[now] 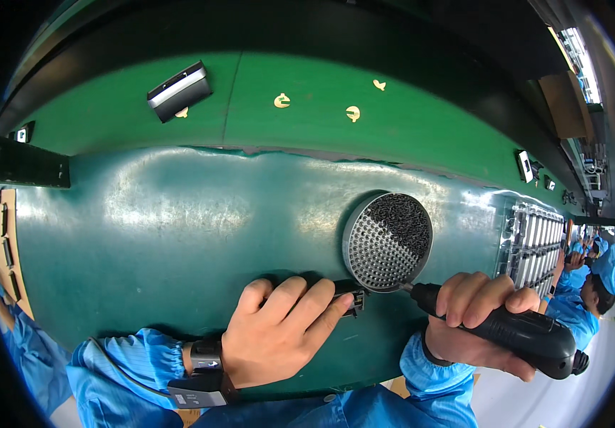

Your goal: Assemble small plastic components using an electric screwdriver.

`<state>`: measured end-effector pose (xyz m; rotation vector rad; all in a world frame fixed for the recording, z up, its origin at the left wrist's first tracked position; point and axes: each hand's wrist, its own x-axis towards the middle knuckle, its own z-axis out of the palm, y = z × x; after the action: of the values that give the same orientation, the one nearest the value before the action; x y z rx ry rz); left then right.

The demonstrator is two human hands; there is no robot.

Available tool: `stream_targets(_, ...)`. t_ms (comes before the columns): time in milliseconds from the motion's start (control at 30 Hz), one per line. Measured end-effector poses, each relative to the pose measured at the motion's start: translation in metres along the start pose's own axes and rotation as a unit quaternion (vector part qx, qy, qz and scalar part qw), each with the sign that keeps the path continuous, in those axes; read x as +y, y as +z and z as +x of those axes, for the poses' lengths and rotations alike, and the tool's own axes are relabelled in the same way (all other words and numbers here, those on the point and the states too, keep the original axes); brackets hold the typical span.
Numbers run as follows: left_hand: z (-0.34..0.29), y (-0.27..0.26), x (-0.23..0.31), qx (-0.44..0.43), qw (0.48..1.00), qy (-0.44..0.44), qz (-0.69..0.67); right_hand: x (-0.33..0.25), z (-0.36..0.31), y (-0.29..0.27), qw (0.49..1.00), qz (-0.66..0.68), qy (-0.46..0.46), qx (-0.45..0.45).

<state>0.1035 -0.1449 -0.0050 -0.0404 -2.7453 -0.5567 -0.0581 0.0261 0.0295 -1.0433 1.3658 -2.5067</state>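
Hands: left (279,328) pins black part (350,296); right (475,321) grips screwdriver (514,332).

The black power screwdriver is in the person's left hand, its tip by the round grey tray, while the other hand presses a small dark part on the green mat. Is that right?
Not quite: the head view shows the black power screwdriver in the right hand, not the left. Its tip does sit by the round grey tray, and the left hand presses the small dark part on the green mat.

A factory assembly line; a green conveyor belt (307,107) runs just beyond the dark green workbench (179,235); to its right, workers in blue caps and smocks (593,285) sit in a row.
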Motion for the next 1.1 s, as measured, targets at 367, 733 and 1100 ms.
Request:
stream_targets(367, 0.004, 0.005, -0.002, 0.012, 1.0, 0.007, -0.006, 0.003, 0.005, -0.005, 1.0, 0.002, 0.01, 0.0)
stream_targets(733, 0.003, 0.004, -0.002, 0.013, 1.0, 0.005, -0.009, -0.004, -0.018, 0.03, 0.999, -0.025, -0.013, -0.018)
stream_targets(1100, 0.0, 0.005, -0.002, 0.008, 1.0, -0.012, -0.016, 0.002, -0.02, 0.035, 0.997, -0.048, -0.015, -0.053)
